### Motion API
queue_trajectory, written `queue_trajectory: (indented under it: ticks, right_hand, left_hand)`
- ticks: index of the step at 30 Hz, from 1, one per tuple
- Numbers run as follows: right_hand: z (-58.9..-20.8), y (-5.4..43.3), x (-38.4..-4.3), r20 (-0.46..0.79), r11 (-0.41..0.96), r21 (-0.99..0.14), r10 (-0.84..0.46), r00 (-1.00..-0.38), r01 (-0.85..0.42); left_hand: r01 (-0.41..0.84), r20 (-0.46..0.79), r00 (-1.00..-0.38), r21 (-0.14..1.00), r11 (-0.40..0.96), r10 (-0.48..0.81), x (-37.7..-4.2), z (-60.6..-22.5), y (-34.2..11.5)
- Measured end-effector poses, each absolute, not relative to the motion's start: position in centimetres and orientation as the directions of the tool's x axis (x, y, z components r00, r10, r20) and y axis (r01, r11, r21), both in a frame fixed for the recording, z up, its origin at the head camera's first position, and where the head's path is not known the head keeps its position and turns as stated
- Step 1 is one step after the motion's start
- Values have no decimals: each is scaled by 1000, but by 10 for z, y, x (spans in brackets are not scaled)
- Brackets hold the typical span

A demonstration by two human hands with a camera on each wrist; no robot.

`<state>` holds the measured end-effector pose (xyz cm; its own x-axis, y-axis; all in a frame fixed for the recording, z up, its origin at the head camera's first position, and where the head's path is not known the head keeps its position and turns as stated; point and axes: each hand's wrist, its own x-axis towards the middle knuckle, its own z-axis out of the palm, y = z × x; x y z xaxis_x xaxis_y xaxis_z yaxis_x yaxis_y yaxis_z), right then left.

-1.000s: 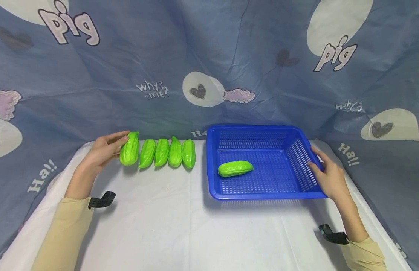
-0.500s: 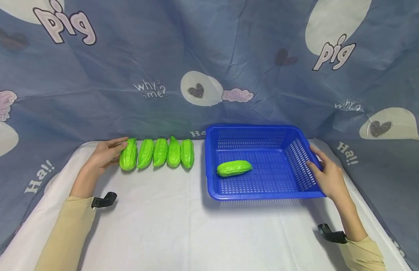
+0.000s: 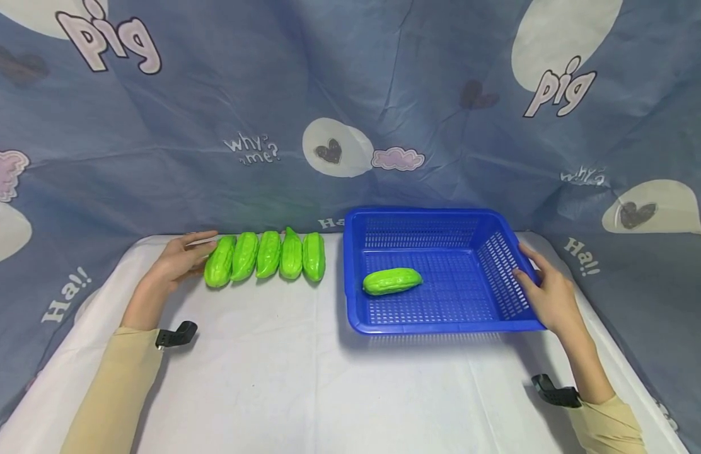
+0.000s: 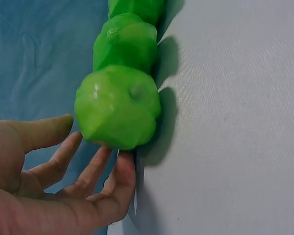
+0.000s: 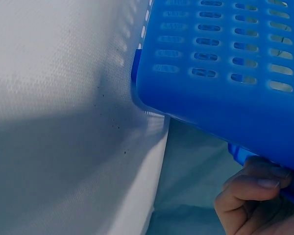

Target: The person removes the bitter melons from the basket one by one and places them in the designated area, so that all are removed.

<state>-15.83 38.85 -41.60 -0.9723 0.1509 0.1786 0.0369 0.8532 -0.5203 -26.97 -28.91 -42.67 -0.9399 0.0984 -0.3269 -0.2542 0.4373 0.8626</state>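
Beside the leftmost bright green bitter melon [image 3: 219,263], my left hand [image 3: 180,260] has its fingers loosely extended. In the left wrist view the thumb stands off the near end of this melon, and the fingertips [image 4: 125,164] lie right at its side. The melon rests at the left end of a row of several bitter melons [image 3: 268,255] on the white cloth. On the right, my right hand [image 3: 555,296] grips the right rim of a blue plastic basket [image 3: 447,328], its fingers [image 5: 250,188] curled at the rim. One bitter melon [image 3: 393,281] lies inside the basket.
A white cloth [image 3: 260,366] covers the table. Behind it hangs a blue printed curtain [image 3: 271,94], close to the row of melons and the basket's back rim. Black wrist straps [image 3: 177,334] sit on both forearms.
My left hand has lowered the leftmost bitter melon onto the cloth, shifted it right against the row, and loosened its fingers from it. The right hand and basket have stayed in place.
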Motion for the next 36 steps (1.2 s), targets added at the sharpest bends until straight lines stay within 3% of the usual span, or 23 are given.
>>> queue_trajectory:
  ticks: [36]
  right_hand:
    - [-416,389,-158,170,846,-531,151,-974,39]
  left_hand:
    - [-269,-298,-954,893,361,27,-267,-426,-294]
